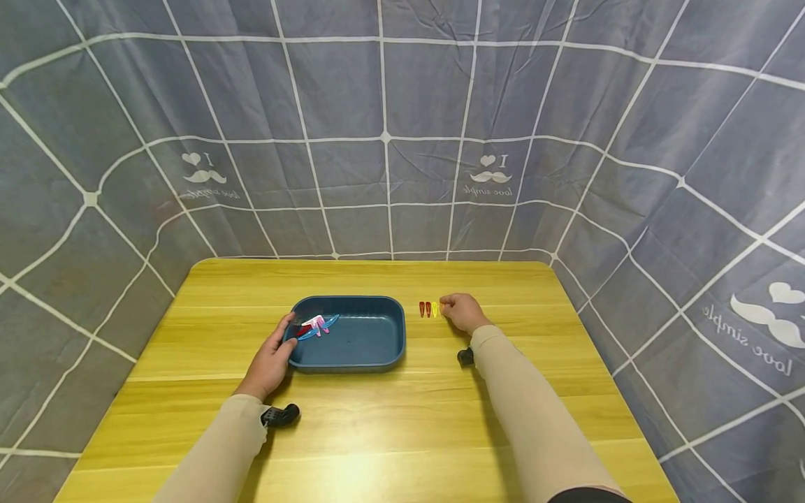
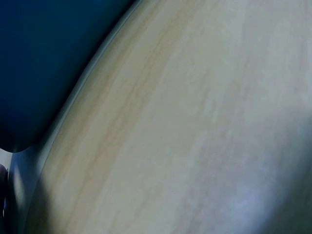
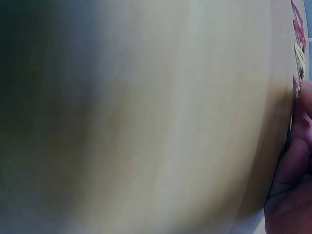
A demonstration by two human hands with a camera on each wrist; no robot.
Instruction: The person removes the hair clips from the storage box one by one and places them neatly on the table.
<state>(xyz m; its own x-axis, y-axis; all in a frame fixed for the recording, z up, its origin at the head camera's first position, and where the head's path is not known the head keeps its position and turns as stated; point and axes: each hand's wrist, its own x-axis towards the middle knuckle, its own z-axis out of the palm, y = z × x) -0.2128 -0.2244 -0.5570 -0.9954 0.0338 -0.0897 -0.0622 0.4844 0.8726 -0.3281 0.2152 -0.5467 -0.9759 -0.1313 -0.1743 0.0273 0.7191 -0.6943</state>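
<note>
A dark blue plastic tray [image 1: 361,342] stands on the table, with several snap hair clips [image 1: 319,324] in pink, blue, red and white piled at its left end. My left hand [image 1: 269,363] holds the tray's left end, thumb over the rim. Right of the tray, two red hair clips [image 1: 428,309] and a yellow hair clip [image 1: 434,309] lie in an upright row. At the row's right end, my right hand [image 1: 464,313] pinches an orange hair clip [image 1: 441,308], mostly covered by the fingertips. The right wrist view shows curled fingers [image 3: 295,161] beside the row.
The wooden table [image 1: 377,433] reaches back to a grey checked curtain [image 1: 339,175], which also hangs along both sides. A black wrist device [image 1: 280,416] sits at the left cuff, another black device [image 1: 465,358] at the right. The tray's wall [image 2: 53,63] fills the left wrist view's corner.
</note>
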